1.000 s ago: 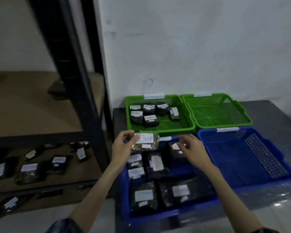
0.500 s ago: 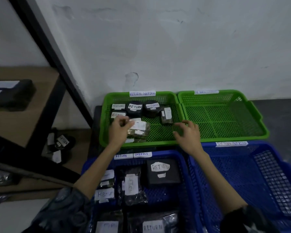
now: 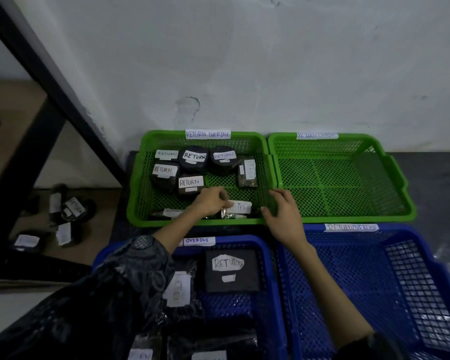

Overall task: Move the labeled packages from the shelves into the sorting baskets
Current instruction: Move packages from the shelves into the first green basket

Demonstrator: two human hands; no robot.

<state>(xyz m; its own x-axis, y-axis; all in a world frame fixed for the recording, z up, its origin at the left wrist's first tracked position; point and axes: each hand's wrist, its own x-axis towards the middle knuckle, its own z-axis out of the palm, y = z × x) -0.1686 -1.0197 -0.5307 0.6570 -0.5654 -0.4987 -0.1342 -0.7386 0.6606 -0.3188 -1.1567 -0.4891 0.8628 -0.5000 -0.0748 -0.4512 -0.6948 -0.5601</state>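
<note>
My left hand (image 3: 211, 203) reaches into the left green basket (image 3: 140, 201) and pinches the left end of a clear-wrapped package (image 3: 238, 209) with a white label, low at the basket's near side. My right hand (image 3: 282, 213) hovers with relaxed fingers by the basket's near right corner, just right of that package, holding nothing. Several dark packages labelled RETURN (image 3: 194, 158) lie at the back of this basket. Another labelled package (image 3: 172, 212) lies at its near left. The basket carries a tag RETURN OVERDUE (image 3: 207, 134).
An empty green basket (image 3: 343, 216) stands to the right. Two blue baskets sit nearer: the left one (image 3: 270, 281) holds labelled packages such as a dark square one (image 3: 231, 274), the right one (image 3: 374, 294) holds nothing. Shelf frame (image 3: 50, 81) and shelf packages (image 3: 70, 209) are at the left.
My view moved closer and down over the baskets. My left hand carried the wrapped package from above the blue basket into the left green basket and lowered it to the near side; my right hand followed alongside.
</note>
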